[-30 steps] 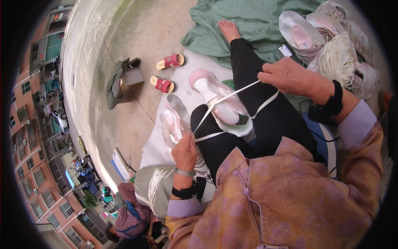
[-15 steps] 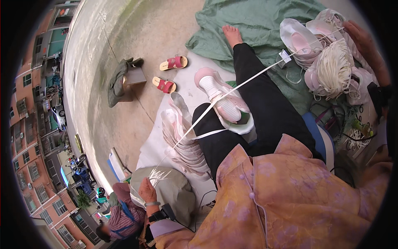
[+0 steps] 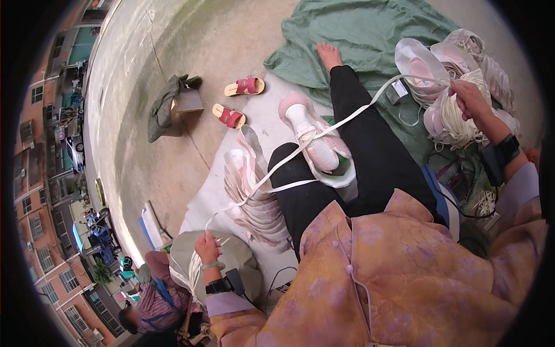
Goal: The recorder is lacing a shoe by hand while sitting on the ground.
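A pale pink and white shoe upper point(image 3: 317, 136) lies between my knees, toe pointing away. Across it runs a long white shoelace point(image 3: 361, 110), curving rather than taut. My left hand point(image 3: 208, 248) pinches the lace near its left end, beside a bundle of loose white laces point(image 3: 184, 267). Over the pile at the right, my right hand point(image 3: 471, 101) is closed on the lace's other end. A second white strand runs from the shoe upper over my left knee toward a stack of shoe uppers point(image 3: 260, 217) at the left.
At the right is a pile of pink and white shoe uppers point(image 3: 419, 61) with bunched laces point(image 3: 448, 118) on a green cloth point(image 3: 352, 34). Red sandals point(image 3: 230, 117) and a cardboard box point(image 3: 186, 103) with dark cloth stand ahead. Another person point(image 3: 162, 295) sits at the lower left.
My right hand has come inward and down from the far right. The lace, straight and tight before, now hangs in a curve. My left hand has shifted slightly up.
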The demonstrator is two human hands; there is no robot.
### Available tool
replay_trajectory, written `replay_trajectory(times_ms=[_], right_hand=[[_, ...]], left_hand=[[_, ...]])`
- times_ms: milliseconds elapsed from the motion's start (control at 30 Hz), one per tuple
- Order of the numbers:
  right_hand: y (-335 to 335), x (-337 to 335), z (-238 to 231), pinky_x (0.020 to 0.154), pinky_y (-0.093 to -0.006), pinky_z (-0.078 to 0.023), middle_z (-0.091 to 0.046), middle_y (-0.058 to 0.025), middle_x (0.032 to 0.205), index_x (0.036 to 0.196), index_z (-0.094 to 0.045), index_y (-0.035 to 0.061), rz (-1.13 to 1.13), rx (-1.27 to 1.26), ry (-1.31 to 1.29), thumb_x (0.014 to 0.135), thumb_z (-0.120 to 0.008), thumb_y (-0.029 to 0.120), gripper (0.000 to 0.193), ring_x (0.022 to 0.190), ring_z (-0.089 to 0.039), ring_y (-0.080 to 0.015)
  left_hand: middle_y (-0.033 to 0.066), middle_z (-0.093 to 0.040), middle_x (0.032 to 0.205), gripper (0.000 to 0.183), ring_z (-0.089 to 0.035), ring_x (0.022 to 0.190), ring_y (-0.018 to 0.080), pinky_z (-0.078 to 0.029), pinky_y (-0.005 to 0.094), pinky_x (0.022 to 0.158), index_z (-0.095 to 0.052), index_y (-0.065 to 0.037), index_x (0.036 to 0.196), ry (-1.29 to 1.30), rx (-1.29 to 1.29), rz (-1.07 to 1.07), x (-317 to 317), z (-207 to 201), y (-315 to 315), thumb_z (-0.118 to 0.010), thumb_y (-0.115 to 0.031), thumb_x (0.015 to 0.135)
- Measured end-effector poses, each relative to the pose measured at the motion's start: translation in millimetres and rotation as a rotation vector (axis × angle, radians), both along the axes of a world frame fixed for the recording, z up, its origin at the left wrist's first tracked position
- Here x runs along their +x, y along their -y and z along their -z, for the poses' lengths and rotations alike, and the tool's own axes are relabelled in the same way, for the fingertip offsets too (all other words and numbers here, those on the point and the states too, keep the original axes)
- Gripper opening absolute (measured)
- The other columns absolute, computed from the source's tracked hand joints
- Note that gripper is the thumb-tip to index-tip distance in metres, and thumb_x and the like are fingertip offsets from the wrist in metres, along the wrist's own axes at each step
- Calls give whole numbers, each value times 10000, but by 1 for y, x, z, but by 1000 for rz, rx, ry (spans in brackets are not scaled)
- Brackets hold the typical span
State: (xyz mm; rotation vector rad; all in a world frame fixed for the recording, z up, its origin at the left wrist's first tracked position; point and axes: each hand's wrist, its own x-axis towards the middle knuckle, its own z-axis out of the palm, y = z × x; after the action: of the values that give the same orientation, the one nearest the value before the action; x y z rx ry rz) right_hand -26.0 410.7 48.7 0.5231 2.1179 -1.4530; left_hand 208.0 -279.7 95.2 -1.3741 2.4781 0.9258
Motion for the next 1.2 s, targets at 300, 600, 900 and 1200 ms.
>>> replay_trajectory(times_ms=[300,600,900,1200], right_hand=[[179,57,3,472,-257,-533,-612,-97,741,914,-492,18,-208,-736,514,906,-457,205,190,537,-613,-130],[237,32,33,350,-212,-304,-527,-21,656,878,-539,52,-68,-559,289,878,-432,197,181,469,-450,-69],[239,30,35,593,-201,-417,-593,-26,800,927,-603,36,26,-683,30,871,-550,225,203,742,-523,-67],[247,28,40,514,-250,-424,-569,-16,637,794,-614,-25,63,-477,-108,827,-565,163,198,550,-512,-82]], left_hand=[[78,-577,636,177,-489,398,94,-370,184,355,-560,11,902,-109,1144,43,-101,35,-209,-488,-150,886],[37,-553,593,216,-458,351,69,-329,175,313,-530,-15,1042,-6,944,442,-155,40,-283,-470,-163,897],[39,-540,581,298,-432,328,79,-311,179,290,-440,-31,1168,-49,897,439,-178,47,-291,-460,-122,885],[24,-530,552,317,-422,325,74,-301,197,298,-464,-69,1191,-115,941,435,-171,53,-286,-452,-121,879]])
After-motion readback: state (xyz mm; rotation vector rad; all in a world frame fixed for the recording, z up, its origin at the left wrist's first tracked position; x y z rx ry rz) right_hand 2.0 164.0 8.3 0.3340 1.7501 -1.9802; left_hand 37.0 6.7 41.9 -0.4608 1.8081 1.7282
